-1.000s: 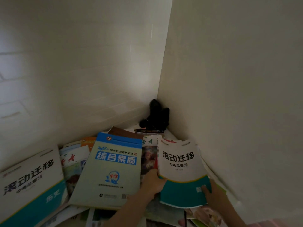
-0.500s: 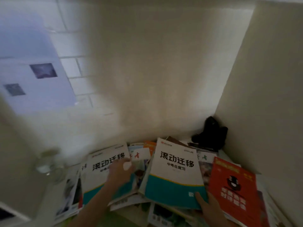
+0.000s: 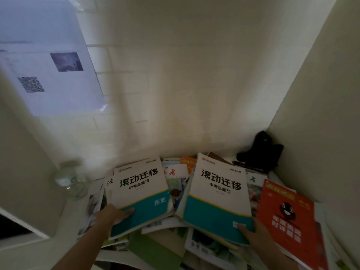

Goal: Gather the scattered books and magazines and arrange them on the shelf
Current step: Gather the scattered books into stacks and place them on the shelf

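Note:
Two white-and-teal workbooks lie side by side on a heap of magazines in a wall corner. My left hand (image 3: 112,214) grips the lower left corner of the left workbook (image 3: 140,190), thumb on its teal band. My right hand (image 3: 253,233) holds the lower right corner of the right workbook (image 3: 216,193), which is tilted up off the pile. An orange-red book (image 3: 286,219) lies to the right of it. Several magazines (image 3: 176,180) show between and under the workbooks. No shelf is in view.
A black object (image 3: 261,151) sits in the far right corner against the walls. A clear glass jar (image 3: 69,179) stands at the left of the pile. A white sheet with printed pictures (image 3: 48,61) hangs on the left wall. A pale panel (image 3: 21,172) rises at the left.
My left hand slid from the top of the left workbook down to its lower left corner. The right workbook stays in my right hand. The view swung left from the corner.

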A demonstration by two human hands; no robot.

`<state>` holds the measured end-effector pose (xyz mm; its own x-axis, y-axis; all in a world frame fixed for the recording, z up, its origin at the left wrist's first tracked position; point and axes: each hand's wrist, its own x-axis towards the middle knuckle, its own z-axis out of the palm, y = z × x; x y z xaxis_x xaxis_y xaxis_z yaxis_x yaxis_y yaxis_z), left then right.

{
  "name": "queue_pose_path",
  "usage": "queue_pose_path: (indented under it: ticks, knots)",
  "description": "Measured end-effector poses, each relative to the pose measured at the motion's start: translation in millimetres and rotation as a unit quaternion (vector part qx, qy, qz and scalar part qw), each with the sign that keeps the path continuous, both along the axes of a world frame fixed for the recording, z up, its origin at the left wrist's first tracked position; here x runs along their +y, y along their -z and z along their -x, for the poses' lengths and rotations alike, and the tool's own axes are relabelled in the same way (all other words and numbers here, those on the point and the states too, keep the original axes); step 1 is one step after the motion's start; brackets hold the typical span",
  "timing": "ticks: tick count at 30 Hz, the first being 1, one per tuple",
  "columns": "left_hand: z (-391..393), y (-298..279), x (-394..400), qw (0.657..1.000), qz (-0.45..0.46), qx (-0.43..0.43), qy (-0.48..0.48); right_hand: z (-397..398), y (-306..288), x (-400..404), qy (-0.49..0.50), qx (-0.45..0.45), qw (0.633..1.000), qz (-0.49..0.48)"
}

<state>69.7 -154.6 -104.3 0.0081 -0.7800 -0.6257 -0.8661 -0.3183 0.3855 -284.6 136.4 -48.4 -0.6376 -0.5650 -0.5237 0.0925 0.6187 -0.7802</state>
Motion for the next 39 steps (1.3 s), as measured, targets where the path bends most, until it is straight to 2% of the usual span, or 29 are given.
queue_pose_path:
  ticks: [1, 3, 5, 7, 10, 13, 18, 19, 22, 24, 27, 28, 30, 34, 37, 39]
  knots:
    - [3.5, -11.2, 6.2, 1.000, 0.005, 0.008, -0.017, -2.4, -0.7, 0.0, 0.006, -0.001, 1.000, 0.005]
    - [1.0, 2.8, 0.3, 0.998, 0.016, 0.003, -0.055, -7.6, -3.9, 0.2, 0.006, 0.016, 1.000, 0.023]
    - [12.0, -36.0, 22.8, 0.994, 0.055, -0.048, -0.077, -12.0, -5.0, 1.0, 0.008, 0.029, 0.999, 0.041]
    - [27.6, -72.1, 43.8, 0.990, 0.120, 0.011, -0.072, -13.8, -4.0, 2.5, 0.008, 0.037, 0.998, 0.056]
    - [41.0, -104.6, 59.0, 0.985, 0.151, 0.072, -0.044, -14.3, -5.8, 5.0, 0.003, 0.027, 0.997, 0.070]
    - [39.2, -137.4, 60.6, 0.961, 0.223, 0.151, -0.057, -10.2, -6.4, 6.7, 0.001, 0.004, 0.998, 0.067]
    - [45.7, -191.1, 79.8, 0.906, 0.312, 0.287, -0.004, -4.2, -11.8, 3.9, 0.048, -0.130, 0.986, 0.098]
    - [53.1, -196.5, 82.2, 0.895, 0.302, 0.329, -0.014, -3.5, -12.9, 3.1, 0.060, -0.159, 0.980, 0.106]
    - [87.1, -199.7, 97.1, 0.854, 0.166, 0.487, -0.069, 0.6, -15.4, 1.6, 0.106, -0.267, 0.948, 0.136]
    - [113.9, -181.4, 109.8, 0.852, 0.083, 0.512, -0.071, 5.3, -14.4, 1.9, 0.135, -0.341, 0.916, 0.163]
    - [153.5, -141.4, 126.7, 0.886, 0.009, 0.463, -0.020, 11.8, -8.2, 2.7, 0.153, -0.399, 0.882, 0.198]
    - [164.3, -127.5, 131.5, 0.906, 0.028, 0.421, 0.023, 12.3, -8.3, 2.6, 0.155, -0.405, 0.878, 0.201]
    - [182.1, -106.9, 142.1, 0.942, 0.123, 0.292, 0.114, 11.2, -12.5, -0.1, 0.136, -0.402, 0.885, 0.194]
    - [191.8, -101.2, 144.3, 0.934, 0.248, 0.151, 0.210, 7.9, -4.7, -1.0, 0.084, -0.239, 0.959, 0.123]
    - [189.7, -98.4, 119.2, 0.909, 0.329, 0.085, 0.241, 7.9, 3.1, 3.8, 0.099, -0.219, 0.963, 0.122]
    - [189.7, -97.9, 103.6, 0.920, 0.308, 0.095, 0.223, 11.3, 3.5, 8.7, 0.121, -0.207, 0.961, 0.137]
